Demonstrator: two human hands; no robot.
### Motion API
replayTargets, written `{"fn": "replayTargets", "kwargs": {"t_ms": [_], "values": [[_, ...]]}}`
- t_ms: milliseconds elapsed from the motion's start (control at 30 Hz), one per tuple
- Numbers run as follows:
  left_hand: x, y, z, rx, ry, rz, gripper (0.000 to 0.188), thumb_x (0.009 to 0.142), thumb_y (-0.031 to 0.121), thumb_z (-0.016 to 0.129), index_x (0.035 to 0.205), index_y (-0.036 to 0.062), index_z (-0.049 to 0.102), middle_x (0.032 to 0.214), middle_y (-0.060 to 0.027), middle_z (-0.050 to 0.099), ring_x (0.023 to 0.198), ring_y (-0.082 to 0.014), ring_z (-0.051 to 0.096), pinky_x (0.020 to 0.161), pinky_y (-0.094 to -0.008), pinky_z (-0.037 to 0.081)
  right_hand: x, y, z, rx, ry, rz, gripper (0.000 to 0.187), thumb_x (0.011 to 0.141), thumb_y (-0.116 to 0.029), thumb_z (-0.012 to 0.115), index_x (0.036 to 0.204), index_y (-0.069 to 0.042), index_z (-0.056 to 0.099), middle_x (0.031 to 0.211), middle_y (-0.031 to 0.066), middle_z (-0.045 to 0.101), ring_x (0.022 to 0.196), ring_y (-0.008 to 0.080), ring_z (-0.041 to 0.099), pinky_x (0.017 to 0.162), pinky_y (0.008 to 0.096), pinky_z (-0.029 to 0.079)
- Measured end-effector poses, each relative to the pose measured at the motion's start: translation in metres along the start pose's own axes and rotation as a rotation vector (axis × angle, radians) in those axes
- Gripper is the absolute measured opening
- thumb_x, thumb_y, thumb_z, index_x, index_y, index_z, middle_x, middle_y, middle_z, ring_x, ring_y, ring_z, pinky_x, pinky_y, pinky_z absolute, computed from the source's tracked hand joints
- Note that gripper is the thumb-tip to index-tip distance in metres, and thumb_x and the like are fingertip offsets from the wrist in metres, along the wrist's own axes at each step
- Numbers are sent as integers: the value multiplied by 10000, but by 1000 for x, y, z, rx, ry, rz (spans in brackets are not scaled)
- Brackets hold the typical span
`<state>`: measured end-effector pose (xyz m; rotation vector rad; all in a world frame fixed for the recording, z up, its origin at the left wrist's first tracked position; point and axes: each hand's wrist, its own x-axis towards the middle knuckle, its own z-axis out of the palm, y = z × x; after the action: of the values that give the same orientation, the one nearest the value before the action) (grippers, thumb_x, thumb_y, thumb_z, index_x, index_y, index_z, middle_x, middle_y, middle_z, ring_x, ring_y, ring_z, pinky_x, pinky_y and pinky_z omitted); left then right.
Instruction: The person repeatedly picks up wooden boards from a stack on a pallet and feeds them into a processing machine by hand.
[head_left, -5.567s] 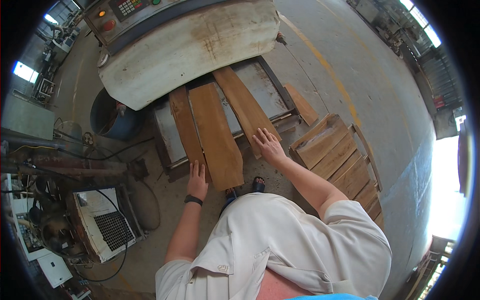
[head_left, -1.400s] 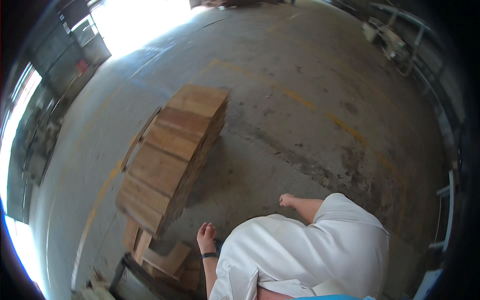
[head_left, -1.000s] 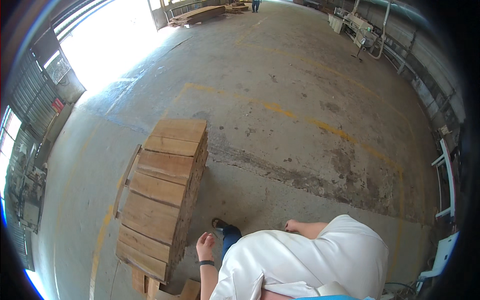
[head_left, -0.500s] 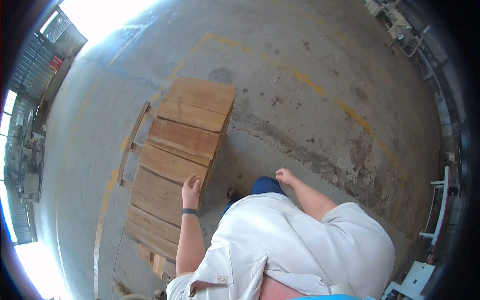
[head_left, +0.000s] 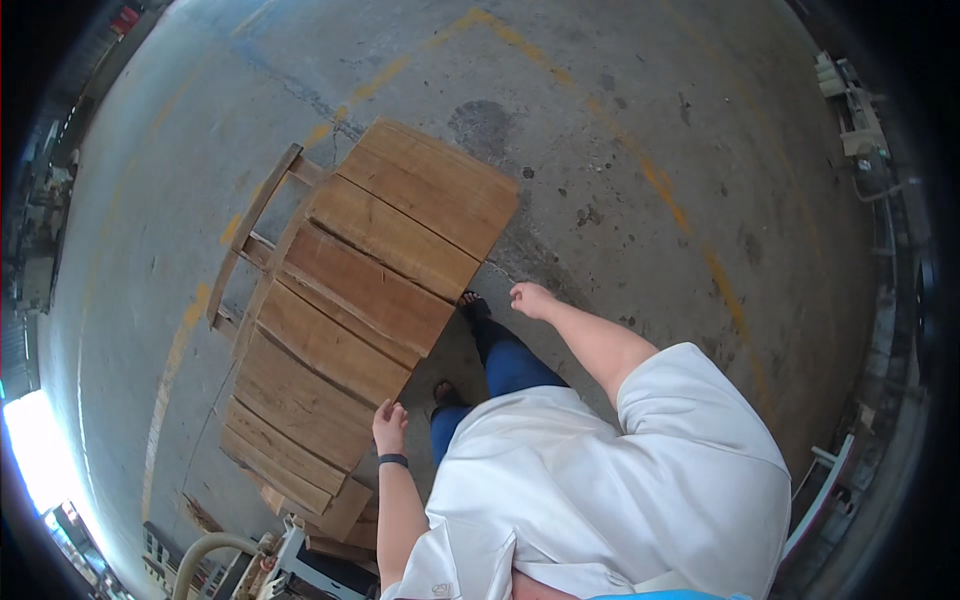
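Wide wooden planks (head_left: pixel 372 325) lie side by side in a stack to my left, their ends uneven. My left hand (head_left: pixel 391 427) hangs by the near right edge of these planks, fingers loosely bent and apart, with nothing in it. A dark band circles that wrist. Out in front of my body, past the planks' right side, my right hand (head_left: pixel 533 300) is held over the floor. Its fingers are curled in, and no object shows in it. Whether my left fingertips touch the wood, I cannot tell.
A curved wooden rail (head_left: pixel 250 222) on short crosspieces juts from the stack's far left side. At the bottom left stand a machine with a pale hose (head_left: pixel 215 542) and some wood offcuts (head_left: pixel 345 510). Yellow lines (head_left: pixel 665 185) mark the stained concrete floor. Equipment (head_left: pixel 858 130) lines the right wall.
My body and view have turned, and the plank stack now sits more slanted. My right arm has swung forward. A leg has stepped ahead beside the stack, and the hose machine has come into view.
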<state>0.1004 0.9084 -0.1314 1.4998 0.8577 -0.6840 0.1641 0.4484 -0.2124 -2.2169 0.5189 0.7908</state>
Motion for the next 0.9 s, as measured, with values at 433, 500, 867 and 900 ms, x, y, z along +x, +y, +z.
{"fn": "replayTargets", "kwargs": {"t_ms": [433, 500, 867, 900], "values": [[158, -2, 124, 178, 129, 30, 928, 835, 136, 762, 1528, -96, 189, 1546, -306, 334, 1410, -382, 401, 1157, -403, 346, 251, -41, -127, -403, 265, 73, 941, 765, -313, 784, 1544, -69, 315, 1538, 212, 374, 1383, 355, 431, 1135, 426, 394], [178, -1, 118, 161, 135, 86, 972, 817, 172, 783, 1533, -92, 180, 1544, -316, 326, 1418, -396, 382, 1165, -402, 334, 261, -68, -121, -348, 209, 79, 986, 770, -328, 787, 1560, -51, 265, 1549, 230, 346, 1407, 358, 402, 1143, 424, 385], [164, 40, 145, 455, 332, -110, 1068, 763, 288, 824, 1541, -69, 186, 1516, -362, 246, 1377, -483, 374, 1159, -437, 349, 223, -82, -105, -325, 187, 135, 973, 726, -380, 819, 1526, -87, 349, 1466, 208, 418, 1368, 361, 428, 1123, 435, 397], [162, 39, 142, 453, 336, -111, 1068, 763, 288, 824, 1541, -69, 186, 1516, -362, 246, 1377, -483, 374, 1159, -437, 349, 217, -79, -99, -325, 184, 131, 973, 726, -380, 819, 1526, -87, 349, 1466, 208, 418, 1368, 361, 428, 1123, 435, 397]]}}
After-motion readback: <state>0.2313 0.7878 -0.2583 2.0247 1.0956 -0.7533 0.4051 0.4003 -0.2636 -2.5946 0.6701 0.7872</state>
